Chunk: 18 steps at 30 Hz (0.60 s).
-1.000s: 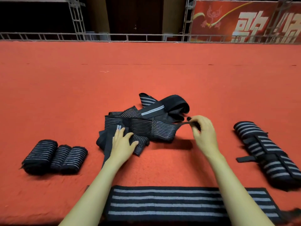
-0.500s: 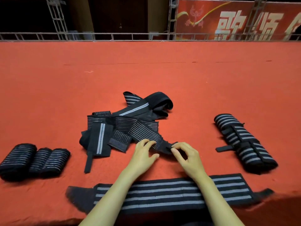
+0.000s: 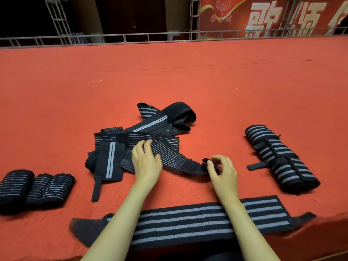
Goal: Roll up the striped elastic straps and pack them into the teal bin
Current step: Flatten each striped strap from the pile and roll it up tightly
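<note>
Red carpet bears a strap lying left-right, right hand pinching its end, left hand flat atop.

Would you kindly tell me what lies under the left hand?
The left hand rests on a thin-striped strap at the near side of the heap. The stretch beneath the palm is covered and cannot be seen.

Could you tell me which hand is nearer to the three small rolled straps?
The left. The left hand rests on the loose pile, to the right of the rolled straps; the right hand is farther right, pinching a strap end.
</note>
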Motion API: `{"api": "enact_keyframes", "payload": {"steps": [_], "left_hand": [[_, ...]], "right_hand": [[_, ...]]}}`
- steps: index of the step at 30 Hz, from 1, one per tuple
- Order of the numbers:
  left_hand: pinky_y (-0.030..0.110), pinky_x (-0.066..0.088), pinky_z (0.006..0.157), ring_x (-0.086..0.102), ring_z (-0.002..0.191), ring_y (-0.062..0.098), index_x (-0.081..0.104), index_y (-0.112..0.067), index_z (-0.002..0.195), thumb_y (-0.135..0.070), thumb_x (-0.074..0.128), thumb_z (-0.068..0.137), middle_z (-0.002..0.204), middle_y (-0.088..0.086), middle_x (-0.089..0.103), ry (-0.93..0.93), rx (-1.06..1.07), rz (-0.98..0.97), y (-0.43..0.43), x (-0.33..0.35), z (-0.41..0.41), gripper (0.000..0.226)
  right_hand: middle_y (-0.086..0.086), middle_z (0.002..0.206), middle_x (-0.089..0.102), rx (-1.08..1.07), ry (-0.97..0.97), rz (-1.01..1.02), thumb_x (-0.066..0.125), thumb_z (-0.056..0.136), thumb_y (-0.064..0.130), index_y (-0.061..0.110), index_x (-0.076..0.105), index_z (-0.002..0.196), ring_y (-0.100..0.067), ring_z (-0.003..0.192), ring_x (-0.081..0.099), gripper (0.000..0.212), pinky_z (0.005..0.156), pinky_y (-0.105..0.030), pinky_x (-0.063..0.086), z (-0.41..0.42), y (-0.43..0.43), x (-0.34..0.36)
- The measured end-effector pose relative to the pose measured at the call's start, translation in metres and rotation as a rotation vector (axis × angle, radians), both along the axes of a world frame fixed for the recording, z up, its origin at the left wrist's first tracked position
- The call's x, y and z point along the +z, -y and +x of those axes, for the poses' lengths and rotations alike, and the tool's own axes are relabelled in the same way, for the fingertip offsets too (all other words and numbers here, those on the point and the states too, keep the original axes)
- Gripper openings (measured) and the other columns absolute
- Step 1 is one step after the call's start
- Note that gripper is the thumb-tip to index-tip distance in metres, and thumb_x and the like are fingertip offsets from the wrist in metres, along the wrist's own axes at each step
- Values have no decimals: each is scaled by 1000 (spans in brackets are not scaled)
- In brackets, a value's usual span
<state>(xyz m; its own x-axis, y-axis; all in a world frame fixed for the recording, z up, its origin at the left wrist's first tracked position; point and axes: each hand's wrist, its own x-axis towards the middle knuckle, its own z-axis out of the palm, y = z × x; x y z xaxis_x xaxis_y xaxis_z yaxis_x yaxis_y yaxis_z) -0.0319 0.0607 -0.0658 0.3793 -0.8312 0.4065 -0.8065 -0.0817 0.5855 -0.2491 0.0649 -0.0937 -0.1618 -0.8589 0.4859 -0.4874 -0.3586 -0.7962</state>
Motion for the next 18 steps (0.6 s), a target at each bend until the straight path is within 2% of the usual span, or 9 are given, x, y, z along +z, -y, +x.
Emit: {"api": "enact_keyframes", "payload": {"steps": [2,4,6,8,10,13,15,18], "left_hand": [[42,23,108,37,127,34,40,-7,136,-24,59,89,134,15,49,34,77,178,16,5,15,53],[40,27,103,49,118,34,49,-9,129,-25,56,91,123,12,61,33,61,238,26,6,22,41],[35,33,95,56,108,31,60,-10,116,-19,53,93,114,9,66,-49,-31,89,28,9,20,25],[28,37,81,59,97,24,61,-9,108,-14,50,95,105,6,67,-203,-103,-66,23,18,14,18],[27,36,75,58,88,20,59,-11,103,-13,49,95,97,3,65,-320,-128,-151,19,30,12,13],[22,40,79,57,92,16,63,-16,93,-14,59,90,96,-3,59,-330,-177,-204,11,41,18,6],[18,39,77,54,88,12,68,-20,88,-12,66,85,93,-8,57,-285,-212,-176,-2,39,26,8],[24,46,70,59,72,10,67,-28,85,-13,71,81,83,-11,65,-349,-243,-46,-26,28,43,16]], "right_hand": [[7,99,57,2,33,24,62,90,13,14,61,108,-7,92,56,18,86,-25,48,0,-1,1],[6,103,56,9,18,34,61,90,15,14,59,114,-10,97,56,24,89,-29,47,1,-2,1],[5,106,55,10,-42,40,65,89,21,14,58,115,-12,101,53,28,91,-30,44,0,1,-1],[8,109,53,15,-124,95,69,84,33,17,58,115,-9,105,47,37,90,-26,39,0,4,-3],[10,111,51,22,-197,144,71,81,38,20,58,113,-7,106,43,39,89,-26,38,0,6,-5],[5,111,52,-27,-222,117,72,80,25,17,60,111,-13,108,44,34,89,-24,34,-1,9,-8],[1,110,52,-83,-109,75,69,81,12,12,60,111,-17,106,49,31,91,-21,33,-3,10,-6],[0,109,51,-163,91,29,59,86,-1,7,57,117,-17,101,52,32,87,-13,31,-6,8,1]]}}
